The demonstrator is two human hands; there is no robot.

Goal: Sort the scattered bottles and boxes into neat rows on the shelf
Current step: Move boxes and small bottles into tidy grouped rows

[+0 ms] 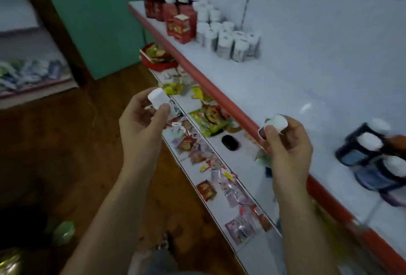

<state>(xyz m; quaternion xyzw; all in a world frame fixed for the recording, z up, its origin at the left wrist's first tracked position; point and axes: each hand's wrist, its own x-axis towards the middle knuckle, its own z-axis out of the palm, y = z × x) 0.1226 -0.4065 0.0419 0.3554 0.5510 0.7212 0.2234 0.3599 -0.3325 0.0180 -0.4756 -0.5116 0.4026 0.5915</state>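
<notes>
My left hand (142, 125) grips a small white-capped bottle (159, 100) out in front of the shelf. My right hand (287, 145) grips another white-capped bottle (277, 122) just over the red front edge of the white shelf (307, 85). At the shelf's far end, several white bottles (228, 36) stand grouped in rows. Beside them are red boxes (181, 27) and dark red bottles with white caps (158, 4). At the right, dark blue boxes and white-capped bottles (371, 156) lie jumbled on the shelf.
A lower shelf (232, 156) below holds scattered snack packets, sachets and a black oval object (229, 142). A red basket of packets (158, 58) sits at its far end. The floor is brown wood; a green wall and a wooden counter stand at the left.
</notes>
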